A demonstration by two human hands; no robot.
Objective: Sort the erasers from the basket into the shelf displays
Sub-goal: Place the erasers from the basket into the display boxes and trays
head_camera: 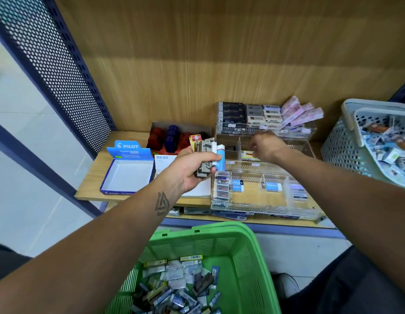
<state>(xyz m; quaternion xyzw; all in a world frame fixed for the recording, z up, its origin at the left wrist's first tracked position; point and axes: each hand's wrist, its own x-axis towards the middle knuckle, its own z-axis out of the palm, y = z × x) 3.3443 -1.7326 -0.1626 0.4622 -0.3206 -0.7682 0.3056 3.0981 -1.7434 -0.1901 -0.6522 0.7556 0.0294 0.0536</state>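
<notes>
My left hand [192,168] grips a stack of several erasers [208,155] upright, above the shelf's left side. My right hand [266,145] reaches into the middle tier of the clear acrylic display [310,146], its fingers curled at a yellow-and-white eraser [248,154] lying in that compartment; whether it pinches the eraser is unclear. The front tier [260,201] holds a few blue and MONO erasers. The green basket [242,252] below me holds many loose erasers.
An open blue PILOT box [129,175] lies at the shelf's left, with a box of red and blue stamps [174,139] behind it. A grey basket [342,141] full of small items stands at the right. A perforated metal panel [49,64] bounds the left.
</notes>
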